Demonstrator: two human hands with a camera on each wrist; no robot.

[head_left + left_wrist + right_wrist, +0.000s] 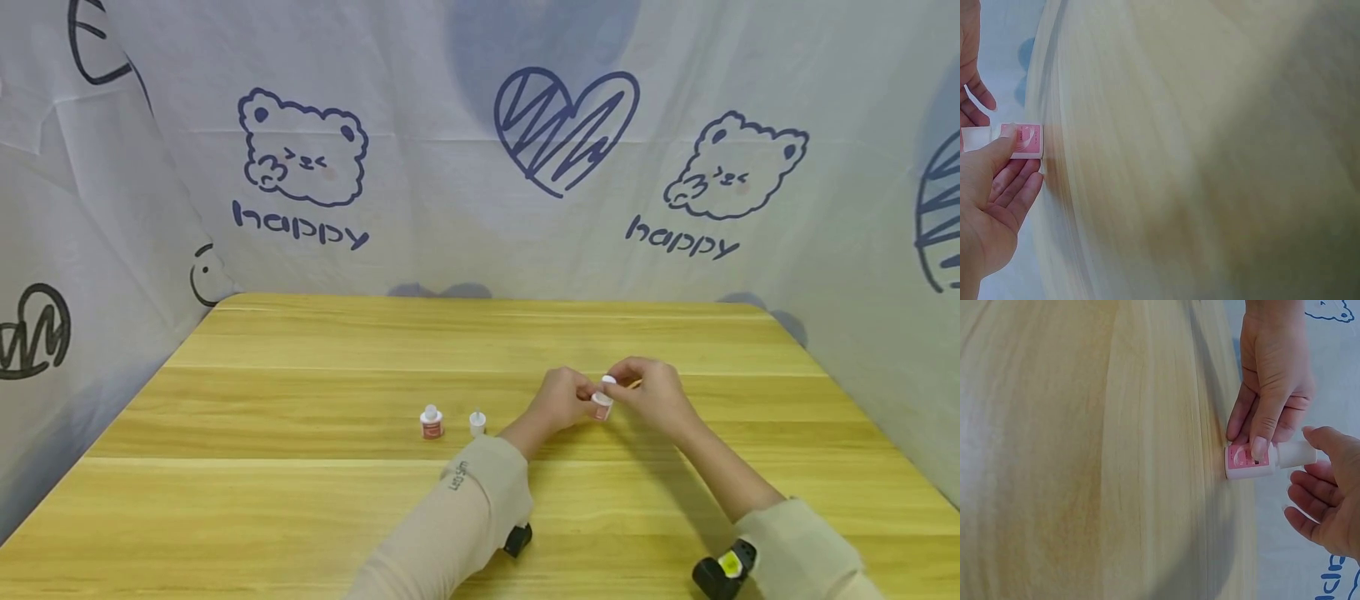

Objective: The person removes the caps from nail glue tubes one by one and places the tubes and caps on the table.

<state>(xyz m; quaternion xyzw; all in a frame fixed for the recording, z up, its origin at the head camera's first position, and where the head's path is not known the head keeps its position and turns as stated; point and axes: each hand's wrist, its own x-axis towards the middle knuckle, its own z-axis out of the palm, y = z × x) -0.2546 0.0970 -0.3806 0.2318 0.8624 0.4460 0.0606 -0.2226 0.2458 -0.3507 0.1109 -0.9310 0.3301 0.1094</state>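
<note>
Right of the table's middle, my left hand [561,402] holds a small white bottle [1247,464] with a pink label, its thumb lying across the label. The bottle stands upright, its base at the tabletop. On top is a white cap [1296,454], which my right hand [654,396] pinches between thumb and fingers. Whether the cap is loose or screwed down cannot be told. To the left stands a second small bottle [432,424] with a pink-red label and its neck bare. Beside it a white cap with a thin stem [477,424] rests with the stem pointing up.
The wooden table [300,517] reaches back to a white cloth [435,167] printed with bears and hearts. Cloth also hangs along both sides. Black wrist cameras [724,571] sit at the cuffs of both sleeves.
</note>
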